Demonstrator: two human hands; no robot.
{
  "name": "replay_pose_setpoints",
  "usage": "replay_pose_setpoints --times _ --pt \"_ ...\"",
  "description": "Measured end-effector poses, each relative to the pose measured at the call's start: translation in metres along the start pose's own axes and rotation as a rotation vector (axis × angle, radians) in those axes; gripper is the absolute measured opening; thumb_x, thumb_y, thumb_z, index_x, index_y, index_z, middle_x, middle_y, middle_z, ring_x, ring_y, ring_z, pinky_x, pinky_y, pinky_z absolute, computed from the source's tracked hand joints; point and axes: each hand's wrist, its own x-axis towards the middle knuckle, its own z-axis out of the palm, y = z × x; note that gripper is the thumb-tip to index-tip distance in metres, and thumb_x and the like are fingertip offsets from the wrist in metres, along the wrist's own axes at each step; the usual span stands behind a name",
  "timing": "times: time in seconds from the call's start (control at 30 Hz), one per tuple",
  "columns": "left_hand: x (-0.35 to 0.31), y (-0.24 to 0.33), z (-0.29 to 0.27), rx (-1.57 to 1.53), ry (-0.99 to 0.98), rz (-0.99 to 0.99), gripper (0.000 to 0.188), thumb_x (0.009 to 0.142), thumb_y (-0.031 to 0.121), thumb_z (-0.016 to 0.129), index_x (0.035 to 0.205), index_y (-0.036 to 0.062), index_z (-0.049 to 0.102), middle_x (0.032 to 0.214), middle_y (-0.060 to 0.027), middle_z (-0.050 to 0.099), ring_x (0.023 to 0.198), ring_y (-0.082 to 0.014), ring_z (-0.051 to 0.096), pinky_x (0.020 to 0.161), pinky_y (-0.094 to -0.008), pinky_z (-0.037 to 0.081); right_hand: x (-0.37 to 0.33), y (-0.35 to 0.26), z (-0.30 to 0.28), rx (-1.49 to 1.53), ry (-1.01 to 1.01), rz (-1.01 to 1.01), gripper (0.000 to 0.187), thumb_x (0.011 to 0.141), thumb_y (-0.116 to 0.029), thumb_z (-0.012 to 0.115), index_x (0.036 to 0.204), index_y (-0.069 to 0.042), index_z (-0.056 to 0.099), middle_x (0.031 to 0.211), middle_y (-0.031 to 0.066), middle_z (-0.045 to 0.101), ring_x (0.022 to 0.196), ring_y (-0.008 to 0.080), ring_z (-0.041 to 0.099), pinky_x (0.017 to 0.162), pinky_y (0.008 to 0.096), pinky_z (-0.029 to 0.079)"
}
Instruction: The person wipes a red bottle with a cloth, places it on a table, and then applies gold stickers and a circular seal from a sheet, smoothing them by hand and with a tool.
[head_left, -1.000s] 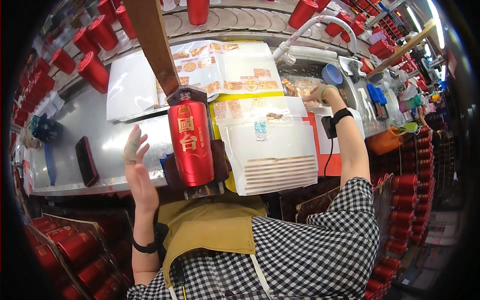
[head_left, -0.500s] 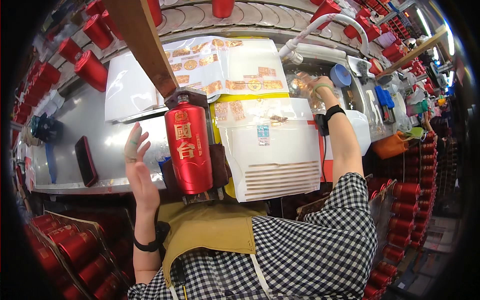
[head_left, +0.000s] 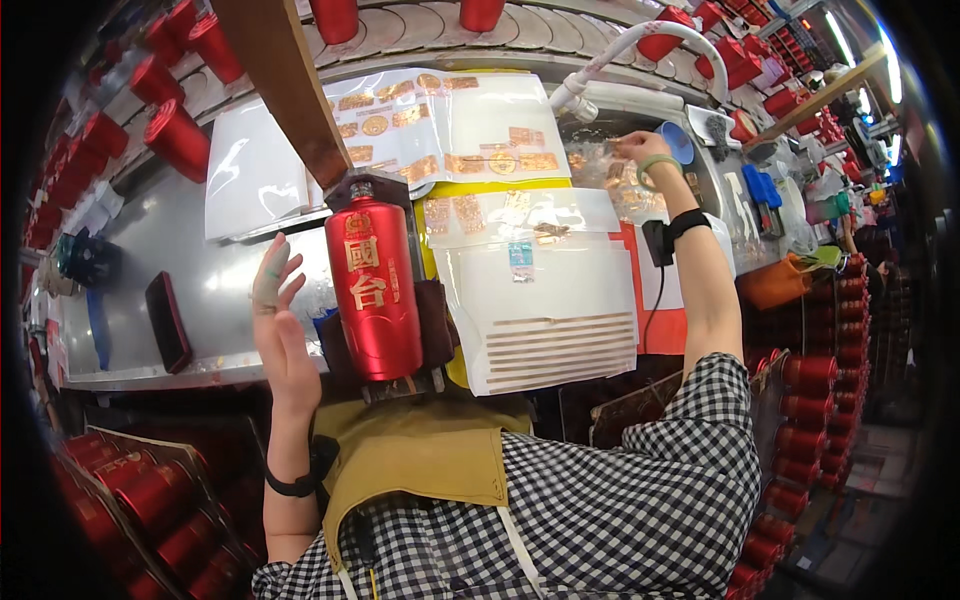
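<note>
Near left: left hand [head_left: 278, 335] hangs just beside the red bottle [head_left: 375, 290], fingers spread, nothing in the grip. Bottle rests in a brown cradle [head_left: 437, 322] at the near edge of the metal table [head_left: 225, 270], neck pointing far. Right of it, a striped sheet [head_left: 555, 290]. Far right: right hand [head_left: 645, 150] over a shallow basin [head_left: 592, 132], at the gold decals [head_left: 630, 195]; cannot tell whether its grip has one. Step in hand looks like picking among decals; any next move there probably calls for a light fingertip pinch, pieces seeming thin. Counts, near to far: one cradled bottle, one phone [head_left: 168, 322], one blue bowl [head_left: 676, 142], one white faucet [head_left: 572, 98]; decals and far red cylinders [head_left: 178, 140] too many to count.
</note>
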Motion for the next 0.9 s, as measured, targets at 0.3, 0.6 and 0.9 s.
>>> replay_pose_setpoints --times 0.3,0.6,0.9 --pt "0.009 0.021 -0.002 -0.111 -0.073 0.067 0.070 0.111 0.052 0.030 0.153 -0.0026 0.039 0.156 -0.0220 0.044 0.136 -0.0332 0.052 0.111 -0.0468 0.043 -0.096 -0.072 -0.047 0.917 -0.222 -0.081 0.036 0.101 -0.019 0.069 0.134 -0.006 0.065 0.081 -0.0032 0.058 0.065 0.0051 0.046 0.058 0.0212 0.039" --pt "0.042 0.062 0.025 -0.505 -0.299 0.010 0.049 0.110 0.020 0.050 0.151 -0.0048 0.040 0.142 -0.0165 0.057 0.129 -0.0215 0.055 0.112 -0.0377 0.041 -0.269 -0.195 0.004 1.003 -0.533 -0.527 0.065 0.100 -0.006 0.061 0.160 -0.006 0.036 0.101 0.0153 0.071 0.071 0.0070 0.053 0.068 0.0232 0.047" --pt "0.029 0.054 0.008 -0.749 -0.296 -0.234 0.043 0.099 0.007 0.069 0.136 -0.0033 0.051 0.118 -0.0088 0.065 0.109 -0.0122 0.065 0.088 -0.0258 0.054 -0.354 -0.209 0.058 1.000 -0.612 -0.543 0.070 0.103 -0.008 0.060 0.164 -0.009 0.026 0.105 0.0122 0.072 0.078 0.0072 0.054 0.071 0.0225 0.045"
